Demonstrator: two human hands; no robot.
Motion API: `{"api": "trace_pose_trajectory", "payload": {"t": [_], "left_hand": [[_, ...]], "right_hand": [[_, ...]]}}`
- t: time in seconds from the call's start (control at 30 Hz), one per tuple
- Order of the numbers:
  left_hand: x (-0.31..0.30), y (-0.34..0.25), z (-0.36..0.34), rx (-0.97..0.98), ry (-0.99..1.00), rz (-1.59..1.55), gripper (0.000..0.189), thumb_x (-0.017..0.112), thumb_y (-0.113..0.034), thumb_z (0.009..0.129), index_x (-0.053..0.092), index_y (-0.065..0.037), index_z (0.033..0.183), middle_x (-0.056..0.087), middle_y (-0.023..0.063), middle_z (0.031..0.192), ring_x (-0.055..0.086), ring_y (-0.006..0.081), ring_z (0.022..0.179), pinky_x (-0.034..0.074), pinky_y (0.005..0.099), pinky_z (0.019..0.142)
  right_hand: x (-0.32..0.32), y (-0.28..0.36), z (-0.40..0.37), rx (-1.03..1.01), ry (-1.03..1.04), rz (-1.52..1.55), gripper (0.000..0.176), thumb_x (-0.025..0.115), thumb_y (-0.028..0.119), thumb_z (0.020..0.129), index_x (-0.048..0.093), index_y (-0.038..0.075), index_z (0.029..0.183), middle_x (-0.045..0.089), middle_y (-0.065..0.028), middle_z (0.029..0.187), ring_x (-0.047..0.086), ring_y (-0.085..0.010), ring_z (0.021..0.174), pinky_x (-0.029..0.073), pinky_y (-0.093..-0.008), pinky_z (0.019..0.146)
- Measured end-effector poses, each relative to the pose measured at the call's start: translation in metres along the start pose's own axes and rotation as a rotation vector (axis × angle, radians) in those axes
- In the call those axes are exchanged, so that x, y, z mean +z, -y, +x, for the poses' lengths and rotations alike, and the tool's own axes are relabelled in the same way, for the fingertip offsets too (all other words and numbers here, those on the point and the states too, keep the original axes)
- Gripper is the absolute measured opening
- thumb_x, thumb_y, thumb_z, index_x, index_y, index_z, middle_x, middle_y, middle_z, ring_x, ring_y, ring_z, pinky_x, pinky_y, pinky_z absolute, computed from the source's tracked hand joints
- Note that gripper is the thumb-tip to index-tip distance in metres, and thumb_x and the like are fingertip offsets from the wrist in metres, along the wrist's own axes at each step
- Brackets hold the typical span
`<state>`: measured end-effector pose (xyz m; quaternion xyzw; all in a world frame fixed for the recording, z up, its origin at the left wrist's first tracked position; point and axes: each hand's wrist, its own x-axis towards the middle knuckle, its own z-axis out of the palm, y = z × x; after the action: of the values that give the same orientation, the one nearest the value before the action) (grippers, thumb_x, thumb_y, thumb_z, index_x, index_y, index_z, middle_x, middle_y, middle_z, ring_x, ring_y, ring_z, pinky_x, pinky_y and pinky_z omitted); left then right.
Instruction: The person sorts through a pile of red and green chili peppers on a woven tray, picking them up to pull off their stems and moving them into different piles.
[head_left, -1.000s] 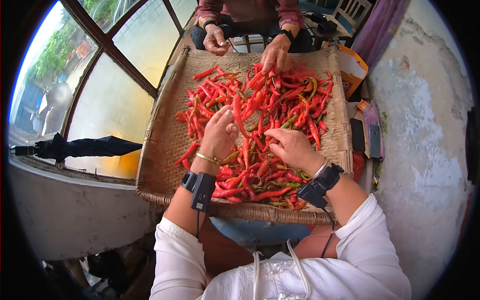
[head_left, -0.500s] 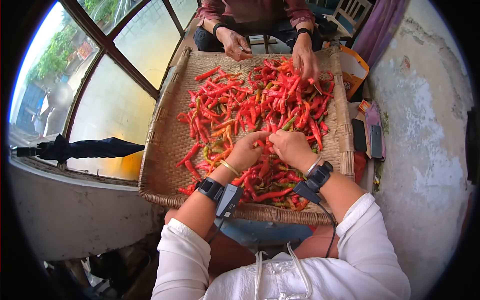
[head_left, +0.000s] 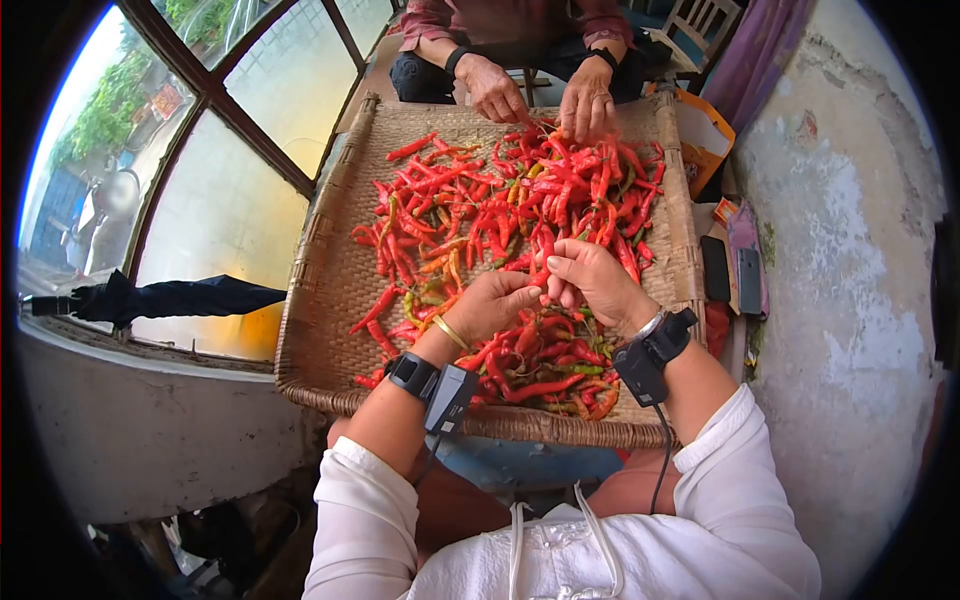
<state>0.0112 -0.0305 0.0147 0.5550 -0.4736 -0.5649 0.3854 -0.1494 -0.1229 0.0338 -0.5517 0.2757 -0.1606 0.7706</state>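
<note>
Red chili peppers (head_left: 465,205), a few of them green or orange, are heaped on a large woven bamboo tray (head_left: 335,290). Over the near part of the heap, my left hand (head_left: 490,305) is closed, with a red chili (head_left: 541,275) at its fingertips. Close beside it on the right, my right hand (head_left: 600,288) has its thumb and fingers drawn together near that chili; whatever they pinch is too small to make out. Under both hands lies a nearer pile of chilies (head_left: 540,365).
Across the tray, another person's two hands (head_left: 495,90) work at the far edge of the heap. A folded dark umbrella (head_left: 200,298) hangs by the window at left. Two phones (head_left: 749,280) lie right of the tray, before a rough wall (head_left: 850,250).
My right hand has turned and shifted slightly right, apart from the left. A red chili now shows between my hands. The other person's hands have come together over the far chilies.
</note>
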Motion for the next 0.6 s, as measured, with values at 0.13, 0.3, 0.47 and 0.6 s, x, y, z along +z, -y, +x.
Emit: {"api": "trace_pose_trajectory", "payload": {"t": [0.13, 0.3, 0.47, 0.6], "left_hand": [[-0.025, -0.003, 0.007, 0.106, -0.354, -0.350, 0.029, 0.048, -0.025, 0.089, 0.049, -0.001, 0.106, 0.055, 0.0049, 0.092, 0.055, 0.0083, 0.062, 0.046, 0.0203, 0.053], [-0.039, 0.002, 0.008, 0.166, -0.689, -0.682, 0.045, 0.051, -0.022, 0.088, 0.034, -0.003, 0.125, 0.048, 0.0078, 0.109, 0.060, 0.0136, 0.077, 0.050, 0.0251, 0.064], [-0.012, 0.023, 0.014, -0.084, -0.262, -0.139, 0.025, 0.051, -0.015, 0.087, 0.052, -0.001, 0.108, 0.058, 0.0024, 0.088, 0.057, 0.0084, 0.067, 0.047, 0.0212, 0.057], [-0.006, 0.020, 0.010, -0.168, -0.109, 0.195, 0.020, 0.049, -0.012, 0.087, 0.055, -0.001, 0.103, 0.058, 0.0011, 0.082, 0.055, 0.0085, 0.059, 0.046, 0.0211, 0.053]], "right_hand": [[-0.022, -0.023, 0.014, -0.186, -0.118, -0.545, 0.025, 0.052, 0.022, 0.082, 0.056, 0.004, 0.099, 0.058, -0.0066, 0.076, 0.056, -0.0160, 0.063, 0.045, -0.0277, 0.056], [-0.012, -0.038, 0.006, -0.114, 0.086, -1.297, 0.029, 0.056, 0.019, 0.074, 0.059, 0.008, 0.100, 0.054, -0.0129, 0.086, 0.053, -0.0298, 0.085, 0.044, -0.0383, 0.075], [0.001, -0.043, 0.003, -0.120, 0.080, -1.357, 0.023, 0.059, 0.025, 0.074, 0.063, 0.014, 0.093, 0.054, -0.0110, 0.090, 0.055, -0.0290, 0.087, 0.045, -0.0392, 0.076], [0.010, -0.044, -0.001, -0.188, 0.147, -1.359, 0.016, 0.060, 0.021, 0.072, 0.065, 0.010, 0.082, 0.058, -0.0119, 0.080, 0.057, -0.0293, 0.081, 0.046, -0.0398, 0.071]]}}
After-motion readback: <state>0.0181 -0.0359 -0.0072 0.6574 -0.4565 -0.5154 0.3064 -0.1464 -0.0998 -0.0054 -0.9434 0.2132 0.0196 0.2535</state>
